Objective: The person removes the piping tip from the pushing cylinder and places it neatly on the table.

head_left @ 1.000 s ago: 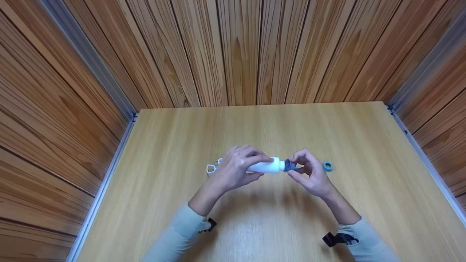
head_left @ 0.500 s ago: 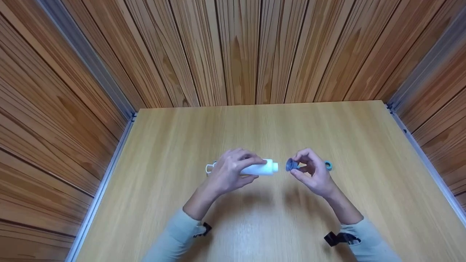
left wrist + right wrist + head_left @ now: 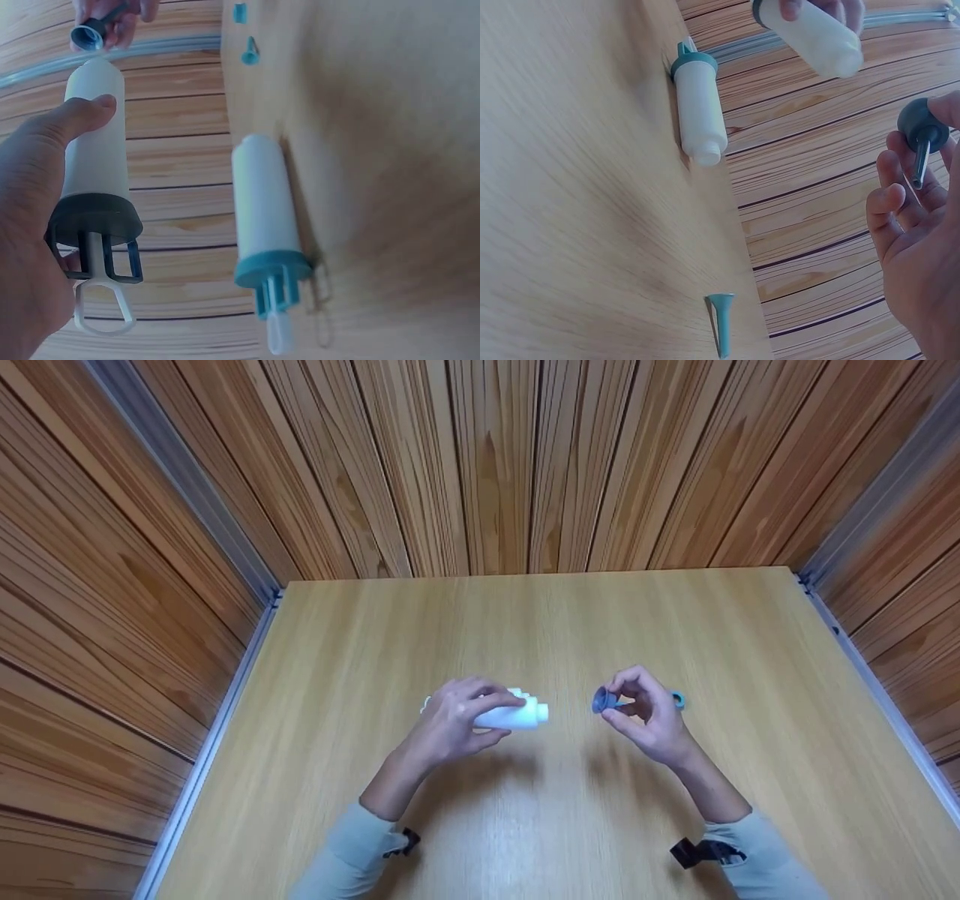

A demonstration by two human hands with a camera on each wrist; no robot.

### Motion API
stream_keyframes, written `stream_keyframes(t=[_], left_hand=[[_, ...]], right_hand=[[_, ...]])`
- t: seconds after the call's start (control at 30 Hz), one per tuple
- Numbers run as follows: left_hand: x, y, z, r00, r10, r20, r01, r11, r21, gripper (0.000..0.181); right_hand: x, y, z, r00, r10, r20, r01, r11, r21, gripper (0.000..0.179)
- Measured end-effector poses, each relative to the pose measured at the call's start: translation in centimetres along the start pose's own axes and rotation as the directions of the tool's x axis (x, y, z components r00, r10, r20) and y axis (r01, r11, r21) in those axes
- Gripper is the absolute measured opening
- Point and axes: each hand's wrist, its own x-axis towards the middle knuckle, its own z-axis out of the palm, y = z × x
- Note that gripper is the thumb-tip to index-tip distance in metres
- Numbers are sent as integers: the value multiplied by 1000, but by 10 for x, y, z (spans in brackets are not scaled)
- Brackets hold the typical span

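Observation:
My left hand [image 3: 450, 716] grips a white syringe-like dispenser [image 3: 97, 150] around its barrel, thumb along the side. This dispenser has a dark grey collar [image 3: 96, 214] and a white ring-shaped plunger handle [image 3: 105, 330]; its narrow tip faces right, uncovered. Across a gap, my right hand [image 3: 649, 720] pinches a dark grey nozzle [image 3: 922, 127] between thumb and fingers. The nozzle's wide mouth [image 3: 88, 36] faces the dispenser, while its thin spout points back toward the palm. Nozzle and dispenser are apart, both held above the table.
A second white dispenser [image 3: 262, 195] with a teal collar lies on the table beside my left hand. Near the right hand lie a teal nozzle [image 3: 721, 322] and a small teal piece [image 3: 240, 13]. Wooden panel walls [image 3: 495, 472] border the wooden table [image 3: 525, 615].
The dispenser's tip was at the nozzle's mouth a second ago. My left hand has drawn the dispenser away to the left, opening a gap; the right hand with the nozzle has barely moved.

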Motion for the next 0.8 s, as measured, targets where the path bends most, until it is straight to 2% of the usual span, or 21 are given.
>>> stream_keyframes(t=[0.13, 0.3, 0.5, 0.63, 0.8], left_hand=[[-10, -5, 1, 1000, -22, 18, 22, 1000, -6, 47], [-18, -9, 2, 998, -42, 43, 42, 999, -3, 47], [-25, -11, 5, 992, -68, 104, 67, 998, 16, 46], [-28, -10, 8, 981, -95, 172, 92, 995, 26, 46], [-28, -9, 10, 951, -150, 272, 155, 988, 1, 46]], right_hand=[[0, 0, 0, 1000, -1, -3, 1, 1000, 2, 30], [0, 0, 0, 999, -42, -8, 42, 998, 40, 28], [0, 0, 2, 998, -58, -11, 59, 996, 72, 27], [-1, 0, 1, 998, -61, -15, 61, 996, 64, 27], [-3, 1, 0, 998, -64, -11, 64, 997, 48, 27]])
